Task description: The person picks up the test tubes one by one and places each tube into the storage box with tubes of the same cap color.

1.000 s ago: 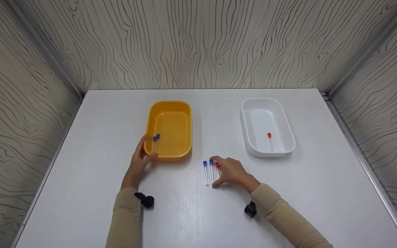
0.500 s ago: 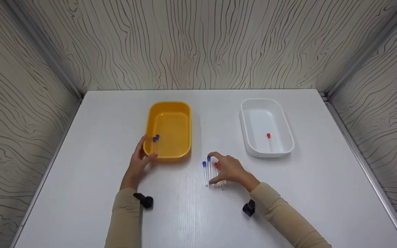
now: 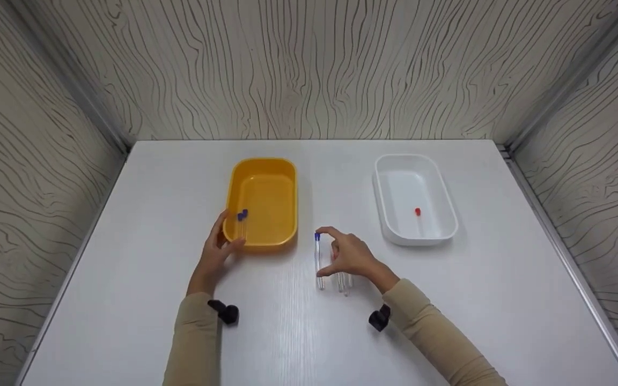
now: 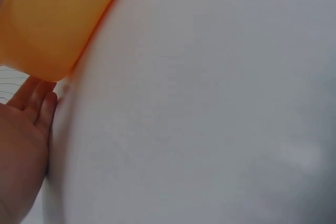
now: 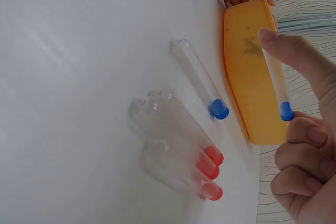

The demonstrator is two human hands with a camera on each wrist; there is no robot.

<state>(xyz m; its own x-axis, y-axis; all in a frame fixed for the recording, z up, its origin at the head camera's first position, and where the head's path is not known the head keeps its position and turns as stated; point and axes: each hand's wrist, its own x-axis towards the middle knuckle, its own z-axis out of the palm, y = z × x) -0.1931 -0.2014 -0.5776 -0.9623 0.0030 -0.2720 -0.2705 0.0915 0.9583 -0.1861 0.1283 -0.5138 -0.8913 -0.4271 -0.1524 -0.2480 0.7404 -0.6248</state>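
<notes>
My right hand [image 3: 353,254] pinches a test tube with a blue cap [image 3: 317,252] lengthwise, thumb at the clear end and a finger at the cap. It is raised over the table, as the right wrist view shows. Below it lies a second blue-capped test tube [image 5: 198,74]. Beside that one are several red-capped test tubes [image 5: 191,129], partly hidden by my hand in the head view. My left hand [image 3: 215,257] holds the near left corner of the yellow tray [image 3: 294,203], thumb at the near rim, fingers along the left side. Two blue-capped tubes [image 3: 242,215] lie inside it.
A white tray [image 3: 383,214] stands on the right of the white table [image 3: 277,332], with a red-capped tube [image 3: 418,212] in it. Patterned wall panels [image 3: 309,69] rise behind the table and at both sides.
My right hand has lifted the blue-capped tube from the group and carried it slightly left and away from me, over the other blue-capped tube. The left hand stays at the yellow tray.
</notes>
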